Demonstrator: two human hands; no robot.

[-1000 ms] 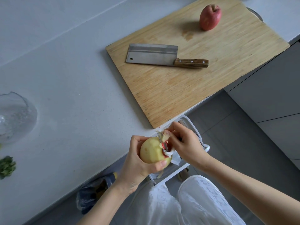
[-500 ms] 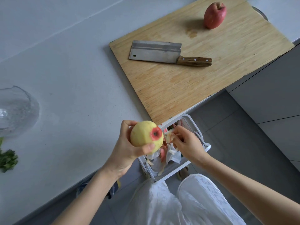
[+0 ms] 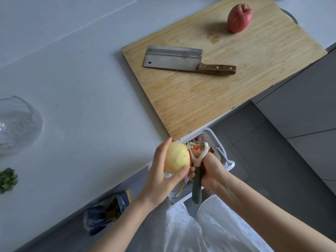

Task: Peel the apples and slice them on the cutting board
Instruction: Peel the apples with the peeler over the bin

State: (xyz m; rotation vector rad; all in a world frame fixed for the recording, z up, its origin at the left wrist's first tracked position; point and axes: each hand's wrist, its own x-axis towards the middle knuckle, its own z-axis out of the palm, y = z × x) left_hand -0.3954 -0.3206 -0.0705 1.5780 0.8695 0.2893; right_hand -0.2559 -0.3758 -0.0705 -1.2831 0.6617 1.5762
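While one pale apple is held, one red apple rests

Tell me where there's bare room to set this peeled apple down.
The cutting board is bare from the cleaver to its near corner; so is the countertop between it and the glass bowl. Crowded: its far corner, by the red apple.

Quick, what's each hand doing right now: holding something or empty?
The left hand holds the mostly peeled apple, fingers curled round it.
The right hand grips the peeler by its handle.
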